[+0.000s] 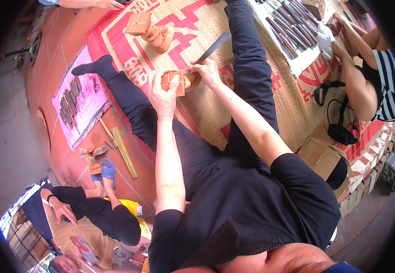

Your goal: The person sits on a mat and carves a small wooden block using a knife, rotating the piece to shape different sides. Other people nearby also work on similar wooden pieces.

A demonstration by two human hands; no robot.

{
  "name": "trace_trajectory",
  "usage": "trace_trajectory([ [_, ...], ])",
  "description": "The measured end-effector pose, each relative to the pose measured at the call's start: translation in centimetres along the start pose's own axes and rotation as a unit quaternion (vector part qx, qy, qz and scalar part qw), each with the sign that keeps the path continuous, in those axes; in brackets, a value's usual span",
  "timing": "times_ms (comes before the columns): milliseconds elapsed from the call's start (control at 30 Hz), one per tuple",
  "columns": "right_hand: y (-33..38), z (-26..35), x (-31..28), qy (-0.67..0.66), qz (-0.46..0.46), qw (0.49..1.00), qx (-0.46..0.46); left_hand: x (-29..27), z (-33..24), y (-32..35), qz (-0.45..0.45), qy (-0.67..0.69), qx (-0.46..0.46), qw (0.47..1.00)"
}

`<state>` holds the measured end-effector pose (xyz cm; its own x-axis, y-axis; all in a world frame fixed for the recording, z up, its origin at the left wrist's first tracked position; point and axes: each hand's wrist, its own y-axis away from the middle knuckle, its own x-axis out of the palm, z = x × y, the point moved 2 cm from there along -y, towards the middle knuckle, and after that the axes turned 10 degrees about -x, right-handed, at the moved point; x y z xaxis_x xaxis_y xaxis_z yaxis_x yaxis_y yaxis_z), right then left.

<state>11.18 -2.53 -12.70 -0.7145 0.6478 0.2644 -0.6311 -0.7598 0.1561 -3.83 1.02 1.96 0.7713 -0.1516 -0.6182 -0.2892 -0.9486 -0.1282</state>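
My left hand [162,93] is closed around an orange-brown square block [172,83] marked with thin crossing lines, its thumb pressed on the top. The block sits against a tan, rough-looking piece [189,81], partly hidden by my hands. Just to the right, my right hand [206,73] pinches the lower end of a long dark blade [213,47] with a rounded tip. The blade slants up and away to the right. Farther off on the woven mat [197,111], a similar square block [138,23] rests on a tan, rough-sided support [159,38].
Many dark slim pieces [293,27] lie on a white sheet at far right, beside a person in stripes [388,84]. More lie on a pink cloth [81,98] at left. A person with blue sandals [108,169] sits lower left. A cardboard box [318,159] stands at right.
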Motion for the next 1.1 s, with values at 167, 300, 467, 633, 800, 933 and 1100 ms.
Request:
trace_trajectory([
  [167, 0.6, -0.2, 0.5, 0.081, 0.106, 0.991, 0.008, 0.3, 0.6, 0.1, -0.012, -0.005, 0.008, 1.000],
  [300, -1.3, -1.2, -1.4, 0.127, 0.043, 0.990, 0.030, -0.1, -0.3, -0.4, 0.026, 0.008, -0.006, 1.000],
  [467, 0.8, 1.2, -0.3, 0.051, 0.099, 0.994, 0.014, -1.1, 0.2, 0.0, -0.020, 0.028, -0.017, 0.999],
  [633, 1.3, 1.4, -0.8, -0.010, 0.095, 0.995, 0.013, -1.0, 1.2, 0.5, -0.028, 0.027, -0.023, 0.999],
  [800, 0.7, 0.2, -1.5, 0.010, 0.126, 0.992, 0.006, -0.8, 1.4, 0.5, -0.018, 0.021, -0.037, 0.999],
  [933, 0.8, 0.2, -1.8, 0.015, 0.119, 0.993, 0.005, -0.8, 1.3, 0.5, -0.018, 0.014, -0.041, 0.999],
  [1100, 1.6, 2.0, -1.0, -0.006, 0.066, 0.998, 0.020, -0.8, 1.5, 0.6, -0.021, 0.025, -0.032, 0.999],
])
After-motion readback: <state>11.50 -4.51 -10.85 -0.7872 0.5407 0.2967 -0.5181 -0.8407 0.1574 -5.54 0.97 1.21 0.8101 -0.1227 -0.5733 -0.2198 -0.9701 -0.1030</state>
